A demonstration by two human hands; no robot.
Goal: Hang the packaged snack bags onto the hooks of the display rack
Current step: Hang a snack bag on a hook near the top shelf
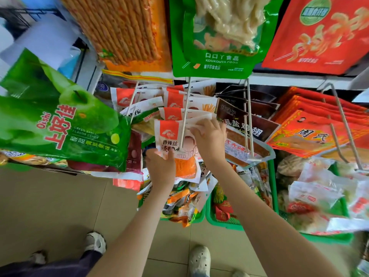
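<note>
A white snack bag (171, 136) with an orange-red top corner and orange contents hangs at the front of a white rack hook (184, 116). My left hand (159, 166) holds its lower left edge, the thumb on the bag's face. My right hand (209, 136) pinches the bag's white top strip beside the hook. Several matching bags (173, 100) hang behind it on the same hook.
Neighbouring hooks carry dark brown bags (245, 120) and red bags (311, 128). A big green apple-candy bag (60, 120) juts out at left. Green baskets (223, 222) of loose snacks stand on the tiled floor below, near my shoes (199, 258).
</note>
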